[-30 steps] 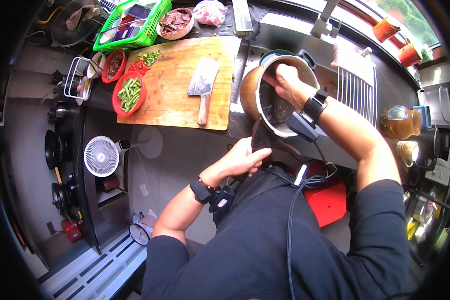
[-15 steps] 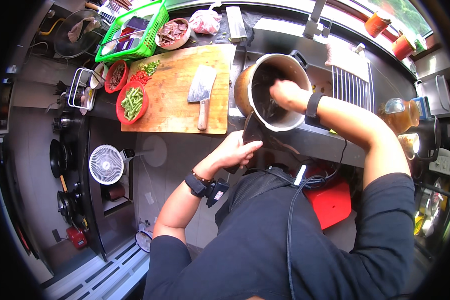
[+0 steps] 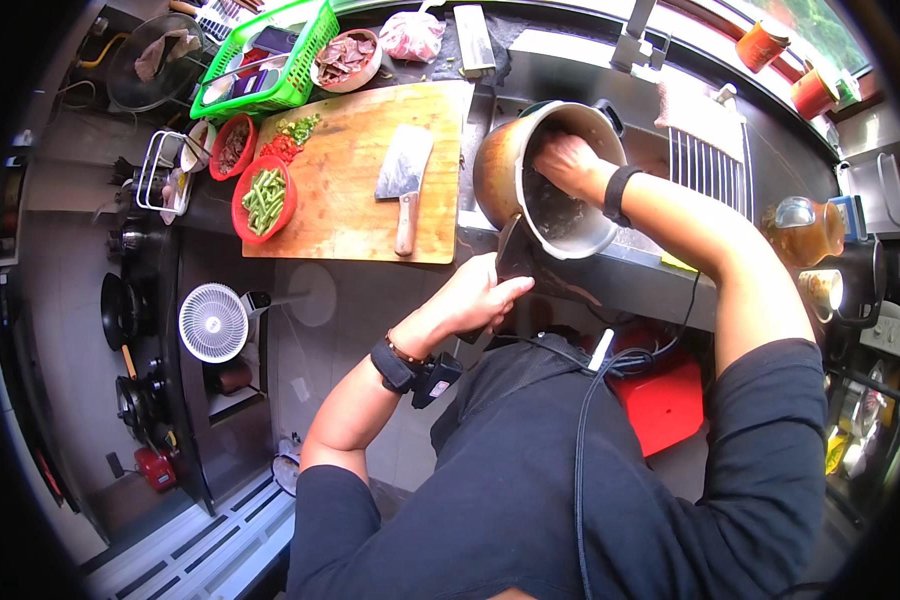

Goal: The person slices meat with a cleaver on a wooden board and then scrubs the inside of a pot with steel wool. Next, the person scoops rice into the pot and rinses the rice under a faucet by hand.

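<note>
A deep metal pot (image 3: 497, 172) with brown-stained outer sides is tipped toward me over the sink, its mouth facing me. My left hand (image 3: 478, 297) is closed around its long black handle (image 3: 514, 250). Inside the pot, my right hand (image 3: 567, 165) presses against the far left of the inner wall, fingers together and curled. The pot hides its fingertips, and I cannot make out what they hold. Dark, wet-looking patches show on the pot's inside. To the left, a cleaver (image 3: 405, 180) lies on a wooden cutting board (image 3: 345, 200), apart from both hands.
Cut green beans fill a red bowl (image 3: 288, 212) at the board's left edge, near chopped peppers (image 3: 282, 148). Behind stand a green basket (image 3: 295, 93) and a meat bowl (image 3: 372, 68). A wire rack (image 3: 710, 170) lies right of the pot. A cable (image 3: 582, 440) hangs down my front.
The pot has tipped further toward me. My right hand has moved up and slightly left along its inner wall. My left hand keeps its hold on the handle, shifting slightly right.
</note>
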A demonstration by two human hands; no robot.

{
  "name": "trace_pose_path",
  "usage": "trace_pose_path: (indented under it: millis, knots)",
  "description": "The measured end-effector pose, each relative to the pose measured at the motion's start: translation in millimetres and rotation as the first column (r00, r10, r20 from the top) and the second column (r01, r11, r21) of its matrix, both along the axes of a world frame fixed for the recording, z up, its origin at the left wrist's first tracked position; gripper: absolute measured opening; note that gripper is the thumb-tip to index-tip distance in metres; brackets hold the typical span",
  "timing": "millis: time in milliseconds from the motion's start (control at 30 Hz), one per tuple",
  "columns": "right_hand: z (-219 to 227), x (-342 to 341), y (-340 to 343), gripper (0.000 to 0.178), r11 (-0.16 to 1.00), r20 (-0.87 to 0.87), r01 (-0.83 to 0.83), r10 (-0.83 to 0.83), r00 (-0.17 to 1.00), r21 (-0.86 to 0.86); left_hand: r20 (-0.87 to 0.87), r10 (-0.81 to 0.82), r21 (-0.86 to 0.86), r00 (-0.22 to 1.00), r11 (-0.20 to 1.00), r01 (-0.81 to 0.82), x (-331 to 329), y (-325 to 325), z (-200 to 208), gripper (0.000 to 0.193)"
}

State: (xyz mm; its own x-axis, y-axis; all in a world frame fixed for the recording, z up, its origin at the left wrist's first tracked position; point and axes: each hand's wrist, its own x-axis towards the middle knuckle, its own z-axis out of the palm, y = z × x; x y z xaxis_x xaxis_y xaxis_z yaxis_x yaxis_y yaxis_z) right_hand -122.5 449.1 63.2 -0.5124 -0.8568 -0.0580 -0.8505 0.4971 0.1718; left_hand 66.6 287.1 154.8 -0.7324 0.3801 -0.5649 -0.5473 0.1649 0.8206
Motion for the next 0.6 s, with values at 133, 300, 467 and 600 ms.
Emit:
trace_pose_path:
  millis: [133, 300, 467, 600]
  knots:
    - [-5.5, 25.3, 10.5, 0.019, 0.946, 0.431, 0.292, -0.325, 0.842, 0.143, -0.076, -0.050, -0.066, 0.996, 0.997, 0.045, 0.1, 2.3, -10.1, 0.020]
    - [18.7, 39.0, -30.8, 0.017, 0.912, 0.572, 0.003, -0.260, 0.778, 0.409, -0.029, -0.039, -0.036, 0.999, 0.999, 0.038, -5.2, -0.5, -4.4, 0.018]
    - [24.5, 35.5, -12.6, 0.017, 0.927, 0.947, 0.352, 0.006, 0.322, -0.125, -0.081, -0.021, -0.048, 0.996, 0.999, 0.017, -2.9, -3.9, -17.0, 0.019]
    - [28.7, 47.7, 18.8, 0.015, 0.958, 0.740, 0.268, -0.108, 0.663, -0.101, -0.044, 0.059, -0.026, 0.997, 0.998, -0.061, -7.9, -12.6, -17.2, 0.018]
